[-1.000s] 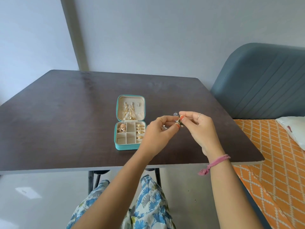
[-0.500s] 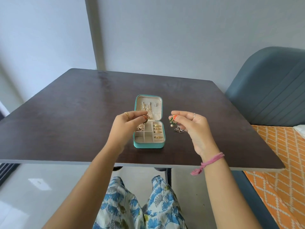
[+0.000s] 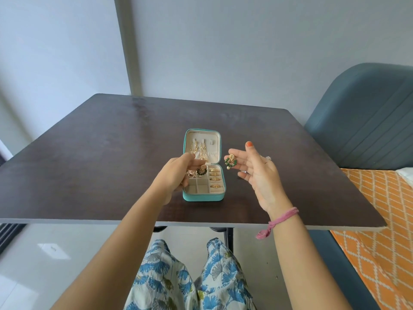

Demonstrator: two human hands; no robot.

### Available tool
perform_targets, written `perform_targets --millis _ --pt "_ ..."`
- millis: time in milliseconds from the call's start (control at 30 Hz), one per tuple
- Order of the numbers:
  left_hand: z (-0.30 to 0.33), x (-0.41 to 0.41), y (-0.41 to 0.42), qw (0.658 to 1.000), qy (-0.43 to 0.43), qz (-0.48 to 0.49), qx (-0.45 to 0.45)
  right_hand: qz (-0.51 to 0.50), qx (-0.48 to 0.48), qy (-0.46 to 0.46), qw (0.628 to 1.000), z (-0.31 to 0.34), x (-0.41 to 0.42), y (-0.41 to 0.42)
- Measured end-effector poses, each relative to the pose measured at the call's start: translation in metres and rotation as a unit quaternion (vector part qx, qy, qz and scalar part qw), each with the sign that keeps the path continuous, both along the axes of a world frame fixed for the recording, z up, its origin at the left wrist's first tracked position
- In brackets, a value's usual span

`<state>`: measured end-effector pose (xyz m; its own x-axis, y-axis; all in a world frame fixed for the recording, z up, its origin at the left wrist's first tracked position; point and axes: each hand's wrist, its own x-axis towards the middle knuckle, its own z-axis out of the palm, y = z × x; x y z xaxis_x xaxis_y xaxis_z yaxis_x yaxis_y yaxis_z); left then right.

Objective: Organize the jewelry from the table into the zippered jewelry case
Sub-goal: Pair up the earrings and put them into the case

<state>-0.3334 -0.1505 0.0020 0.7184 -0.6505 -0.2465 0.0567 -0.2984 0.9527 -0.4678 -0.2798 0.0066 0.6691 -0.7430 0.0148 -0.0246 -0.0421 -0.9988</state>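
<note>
A teal zippered jewelry case (image 3: 202, 197) lies open on the dark table (image 3: 100, 153). Gold dangling earrings (image 3: 197, 149) hang in its lid and gold rings (image 3: 215, 179) fill its right-hand slots. My left hand (image 3: 178, 173) hovers over the case's left compartments and pinches a green-and-gold earring (image 3: 201, 170) just above them. My right hand (image 3: 254, 168) is raised to the right of the case and holds the matching green-and-gold earring (image 3: 230, 161) at its fingertips, the other fingers spread. A small silver piece (image 3: 268, 158) lies on the table behind my right hand.
A blue-grey chair back (image 3: 366, 117) stands at the table's right. An orange patterned cushion (image 3: 384, 220) lies lower right. My lap in blue floral fabric (image 3: 190, 278) sits under the near table edge. A pink band (image 3: 277, 220) circles my right wrist.
My hands have separated, each with one earring of the pair. My left hand has carried its earring down over the case's left compartments; my right hand has opened its fingers beside the case.
</note>
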Motion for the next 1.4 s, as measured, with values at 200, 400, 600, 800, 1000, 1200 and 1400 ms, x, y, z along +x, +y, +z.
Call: perform_targets --millis 200,400,600,800,1000,1200,1400 --pt "-0.002 0.003 -0.003 0.999 -0.002 -0.018 0.047 0.0 -0.006 0.008 1.0 -0.002 -0.003 -0.001" --pt "-0.002 0.011 -0.013 0.987 -0.088 -0.043 0.131 0.003 -0.012 0.014 1.0 -0.004 -0.001 -0.001" --pt "0.001 0.018 -0.029 0.957 -0.207 -0.08 0.186 0.004 -0.018 0.015 1.0 -0.005 0.0 -0.001" --pt "0.002 0.024 -0.037 0.939 -0.26 -0.094 0.203 0.0 -0.019 0.009 1.0 -0.006 0.0 -0.002" --pt "0.007 0.026 -0.041 0.928 -0.295 -0.093 0.209 0.007 -0.023 0.015 1.0 -0.007 0.001 -0.001" --pt "0.007 0.029 -0.038 0.929 -0.303 -0.092 0.189 0.031 -0.061 0.031 0.997 -0.007 0.005 -0.003" --pt "0.009 0.031 -0.026 0.943 -0.306 -0.062 0.116 0.058 -0.15 0.066 0.985 -0.009 0.019 -0.004"
